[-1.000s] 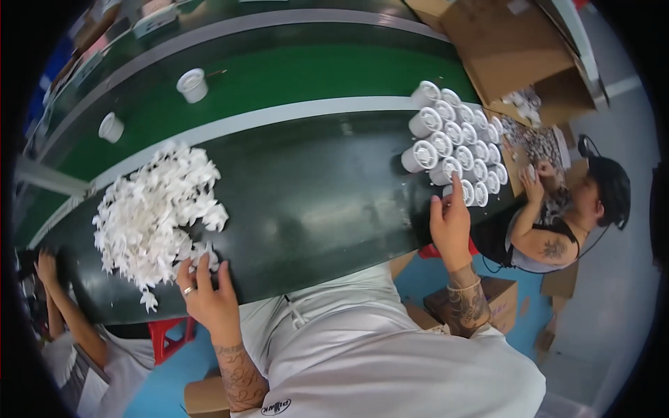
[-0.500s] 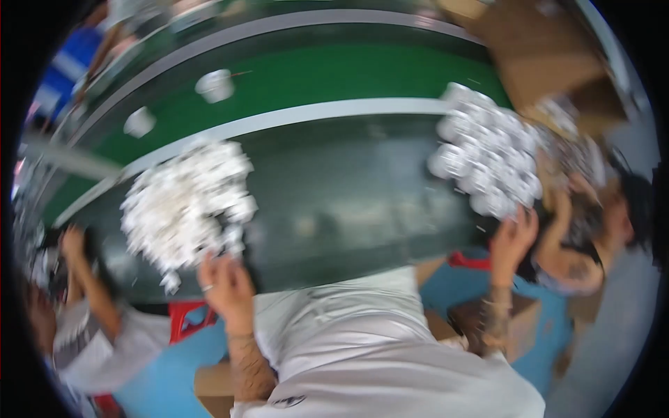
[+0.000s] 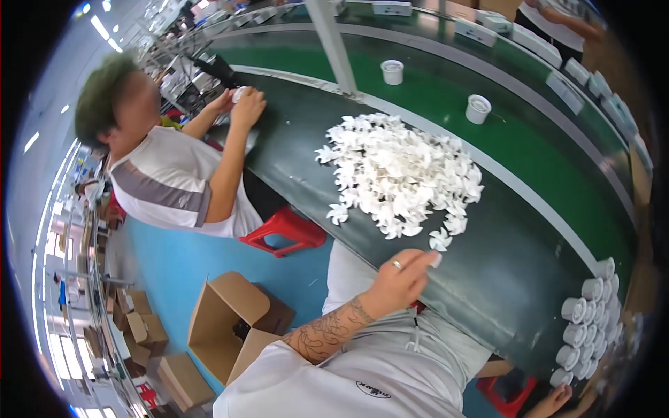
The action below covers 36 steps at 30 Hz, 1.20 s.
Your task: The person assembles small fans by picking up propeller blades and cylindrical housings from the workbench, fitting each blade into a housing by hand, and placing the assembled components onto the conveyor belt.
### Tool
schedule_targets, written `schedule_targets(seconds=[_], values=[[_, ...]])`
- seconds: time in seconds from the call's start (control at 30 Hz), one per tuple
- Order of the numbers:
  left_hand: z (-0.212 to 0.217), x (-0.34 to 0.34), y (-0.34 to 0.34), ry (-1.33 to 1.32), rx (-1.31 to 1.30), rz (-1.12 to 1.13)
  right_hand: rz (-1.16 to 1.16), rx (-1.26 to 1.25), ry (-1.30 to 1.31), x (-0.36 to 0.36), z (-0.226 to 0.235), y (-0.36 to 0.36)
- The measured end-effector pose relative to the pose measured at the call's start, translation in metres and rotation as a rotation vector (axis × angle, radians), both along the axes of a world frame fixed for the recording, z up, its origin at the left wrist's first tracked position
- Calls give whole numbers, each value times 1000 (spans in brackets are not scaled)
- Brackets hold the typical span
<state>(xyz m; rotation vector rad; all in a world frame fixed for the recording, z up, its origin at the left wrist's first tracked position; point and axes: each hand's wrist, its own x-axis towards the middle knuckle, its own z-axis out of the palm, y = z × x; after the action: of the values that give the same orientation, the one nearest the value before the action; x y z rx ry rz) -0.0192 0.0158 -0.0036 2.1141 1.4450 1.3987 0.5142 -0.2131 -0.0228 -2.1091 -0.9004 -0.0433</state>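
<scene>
Head view: a white bladed piece (image 3: 440,240) is lying on the dark work surface (image 3: 502,285), just beyond the left hand (image 3: 404,280); its blades are fanning outward in several directions, giving it no clear long axis. It is looking smooth and pinwheel-like, beside a heap of similar pieces (image 3: 401,174). The left fingertips are bunching together, grasp uncertain. Near white cups (image 3: 591,333), the right hand (image 3: 552,401) is showing too little to tell its grip.
</scene>
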Motion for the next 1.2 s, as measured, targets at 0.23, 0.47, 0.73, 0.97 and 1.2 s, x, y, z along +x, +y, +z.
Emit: schedule_targets(seconds=[0.23,0.47,0.73,0.97,1.2], values=[[-2,9,-5,-58,-16,-157,-20,-140,872,-18,70,11],[-5,11,-1,-9,-11,-230,31,-180,1224,-30,60,29],[-6,9,0,-23,-1,-239,247,-257,1172,-152,100,87],[-10,7,-2,16,-7,-253,341,-488,1376,-156,85,122],[-9,11,-6,-31,-21,-230,215,-428,1345,-195,106,143]])
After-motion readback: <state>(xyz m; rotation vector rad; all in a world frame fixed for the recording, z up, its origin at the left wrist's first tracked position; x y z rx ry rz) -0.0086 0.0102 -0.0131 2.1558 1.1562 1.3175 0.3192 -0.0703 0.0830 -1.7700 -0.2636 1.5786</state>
